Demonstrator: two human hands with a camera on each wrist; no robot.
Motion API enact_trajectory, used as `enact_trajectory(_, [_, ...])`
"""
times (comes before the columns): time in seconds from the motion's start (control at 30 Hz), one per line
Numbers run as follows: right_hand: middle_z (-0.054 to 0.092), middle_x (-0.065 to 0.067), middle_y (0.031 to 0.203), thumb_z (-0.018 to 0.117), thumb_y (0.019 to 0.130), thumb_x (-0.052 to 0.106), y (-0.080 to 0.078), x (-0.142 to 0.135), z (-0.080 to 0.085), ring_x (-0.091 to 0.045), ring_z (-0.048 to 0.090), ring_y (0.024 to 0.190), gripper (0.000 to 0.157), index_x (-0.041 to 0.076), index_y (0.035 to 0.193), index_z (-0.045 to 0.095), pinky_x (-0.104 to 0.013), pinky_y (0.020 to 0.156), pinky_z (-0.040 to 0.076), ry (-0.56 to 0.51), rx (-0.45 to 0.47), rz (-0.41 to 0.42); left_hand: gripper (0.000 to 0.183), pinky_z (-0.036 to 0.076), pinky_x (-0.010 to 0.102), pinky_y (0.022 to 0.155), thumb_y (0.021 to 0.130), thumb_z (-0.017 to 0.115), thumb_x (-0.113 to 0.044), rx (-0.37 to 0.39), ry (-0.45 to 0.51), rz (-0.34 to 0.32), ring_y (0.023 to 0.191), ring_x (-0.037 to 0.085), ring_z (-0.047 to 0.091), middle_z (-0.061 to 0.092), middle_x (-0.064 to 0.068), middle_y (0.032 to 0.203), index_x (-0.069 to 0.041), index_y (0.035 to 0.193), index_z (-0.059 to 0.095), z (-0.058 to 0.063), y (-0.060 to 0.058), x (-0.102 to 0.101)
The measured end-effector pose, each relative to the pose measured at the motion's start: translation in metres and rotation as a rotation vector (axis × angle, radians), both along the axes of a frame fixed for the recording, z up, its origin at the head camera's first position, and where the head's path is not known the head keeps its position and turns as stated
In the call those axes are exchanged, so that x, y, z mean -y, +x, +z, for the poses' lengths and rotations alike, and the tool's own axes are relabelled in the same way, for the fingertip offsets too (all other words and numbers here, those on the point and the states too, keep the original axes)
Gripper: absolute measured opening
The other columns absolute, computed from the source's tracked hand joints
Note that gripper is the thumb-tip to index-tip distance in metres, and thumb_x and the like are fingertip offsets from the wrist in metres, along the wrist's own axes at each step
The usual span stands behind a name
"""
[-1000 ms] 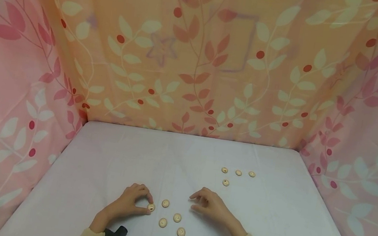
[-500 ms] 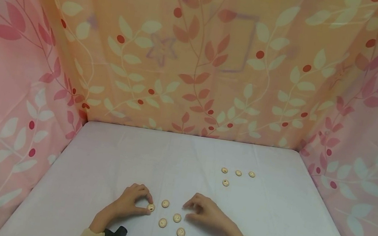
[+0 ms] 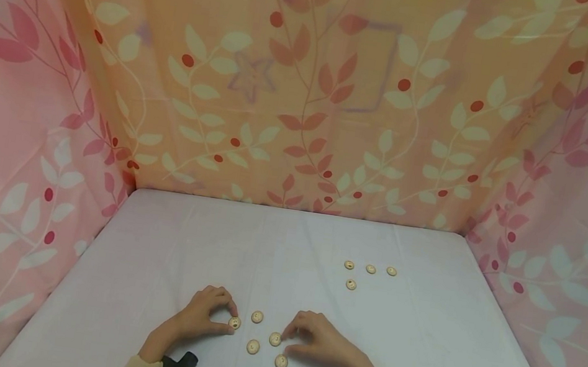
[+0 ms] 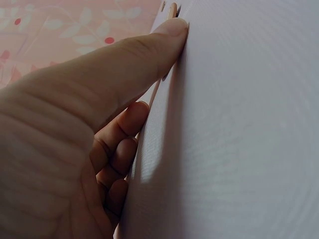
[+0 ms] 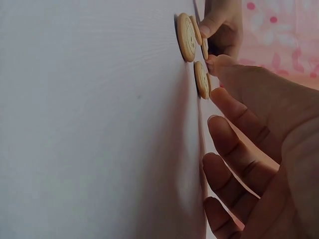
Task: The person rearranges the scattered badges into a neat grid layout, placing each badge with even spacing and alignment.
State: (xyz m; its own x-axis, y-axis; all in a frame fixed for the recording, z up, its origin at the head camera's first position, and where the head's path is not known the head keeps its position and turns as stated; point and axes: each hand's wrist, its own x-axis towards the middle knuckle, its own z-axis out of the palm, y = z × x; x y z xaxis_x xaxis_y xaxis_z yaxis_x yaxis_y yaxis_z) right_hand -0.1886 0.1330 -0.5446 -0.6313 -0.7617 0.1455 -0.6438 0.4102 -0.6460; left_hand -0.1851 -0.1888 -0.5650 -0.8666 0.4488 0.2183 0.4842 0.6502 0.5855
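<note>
My left hand (image 3: 199, 314) lies at the front left of the table, its thumb and forefinger pinching the edges of a small round wooden disc (image 3: 235, 323) with a dark mark. In the left wrist view the thumb mostly hides this disc (image 4: 172, 10), whose edge shows beyond the tip. My right hand (image 3: 319, 339) hovers low at the right of the group, thumb and forefinger parted beside a disc (image 3: 274, 339). The forefinger tip is at that disc's edge; contact is unclear. Closest to the thumb lies another disc (image 3: 281, 362). Two more discs, an upper one (image 3: 257, 317) and a lower one (image 3: 253, 347), lie between the hands.
Several similar discs lie farther back on the right: a short row with a middle disc (image 3: 370, 269), and one disc (image 3: 350, 284) in front of it. A white cloth covers the table (image 3: 197, 232). Patterned curtains (image 3: 303, 116) stand behind and on both sides.
My right hand has moved left and toward the front, down to the nearest discs, and its thumb and forefinger have come beside them. The left hand and the discs stay in place.
</note>
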Motion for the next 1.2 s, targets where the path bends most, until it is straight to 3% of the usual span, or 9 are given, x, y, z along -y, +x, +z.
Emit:
enact_trajectory(0.43, [0.059,0.015,0.094,0.07,0.077,0.042,0.011,0.002,0.005,-0.003,0.048,0.09,0.027,0.027,0.099,0.065,-0.024,0.082,0.033,0.022,-0.034,0.032,0.027,0.03,0.036,0.079,0.067,0.077,-0.047,-0.007,-0.011,0.017,0.094,0.007,0.042,0.052,-0.023,0.095,-0.035,0.086,0.061,0.001,0.001,-0.001])
enact_trajectory(0.67, [0.055,0.019,0.098,0.072,0.073,0.047,0.015,0.003,0.004,-0.002,0.043,0.092,0.03,0.032,0.098,0.065,-0.024,0.082,0.03,0.073,-0.064,0.052,0.028,0.03,0.036,0.081,0.067,0.076,-0.049,0.039,-0.009,0.014,0.096,0.006,0.042,0.051,-0.025,0.095,-0.037,0.087,0.059,0.0,0.0,0.001])
enact_trajectory(1.2, [0.053,0.02,0.098,0.07,0.075,0.048,0.019,0.004,0.004,0.001,0.042,0.092,0.026,0.033,0.096,0.065,-0.023,0.083,0.031,0.125,-0.121,0.062,0.027,0.031,0.039,0.083,0.069,0.074,-0.049,0.063,-0.01,0.007,0.097,0.006,0.041,0.051,-0.024,0.098,-0.037,0.088,0.059,0.002,0.001,0.001])
